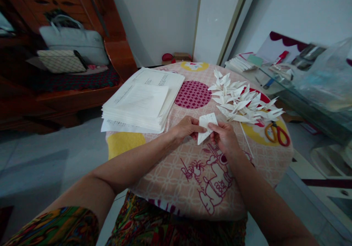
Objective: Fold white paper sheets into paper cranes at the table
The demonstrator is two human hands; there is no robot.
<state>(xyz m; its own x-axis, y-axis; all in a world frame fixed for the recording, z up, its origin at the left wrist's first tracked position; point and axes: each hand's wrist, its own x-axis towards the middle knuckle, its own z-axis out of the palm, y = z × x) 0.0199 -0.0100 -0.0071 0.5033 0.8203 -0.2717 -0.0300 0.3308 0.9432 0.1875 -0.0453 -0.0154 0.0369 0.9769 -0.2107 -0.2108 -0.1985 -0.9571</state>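
Note:
A small folded piece of white paper (204,136), pointed at its lower end, is held between both hands above the cloth-covered round table (165,165). My left hand (188,127) pinches its left side, thumb on top. From the right, my right hand (224,134) grips the same paper with its thumb pressed on the face. Beyond the right hand lies a heap of white folded paper cranes (242,101) with pointed tips. To the left sits a thick stack of printed sheets (137,77), with smaller blank-looking sheets (147,101) on top.
Scissors (277,134) with red and yellow handles lie near the table's right edge. A thin white strip (247,141) rests beside my right forearm. A glass-topped stand (305,106) with a plastic bag (327,73) is at right. A wooden bench (79,95) holding bags stands at left.

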